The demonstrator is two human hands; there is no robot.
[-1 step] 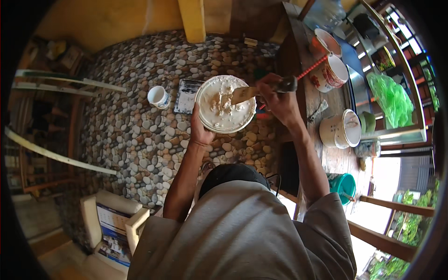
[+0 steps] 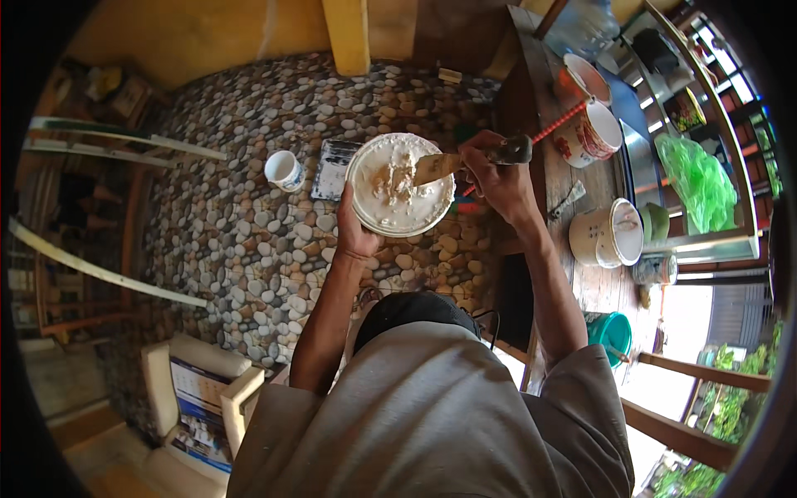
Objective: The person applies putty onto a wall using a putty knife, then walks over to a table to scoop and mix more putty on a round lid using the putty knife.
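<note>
My left hand [image 2: 355, 232] grips the near rim of a round white bowl [image 2: 390, 217] and holds it up in front of me. Thick white paste [image 2: 397, 181] lies in the bowl. My right hand [image 2: 501, 181] is closed on the dark handle of a putty knife [image 2: 513, 150]. Its flat blade reaches left over the bowl's rim and touches the paste.
Below is a pebble-patterned floor with a white cup [image 2: 284, 170] and a flat smeared board [image 2: 334, 168]. At the right, a wooden table [image 2: 589, 286] carries white pails [image 2: 610, 234], red-and-white tubs [image 2: 599, 129] and a green plastic bag [image 2: 697, 178]. A teal bucket [image 2: 610, 334] stands near it. An armchair [image 2: 199, 398] is lower left.
</note>
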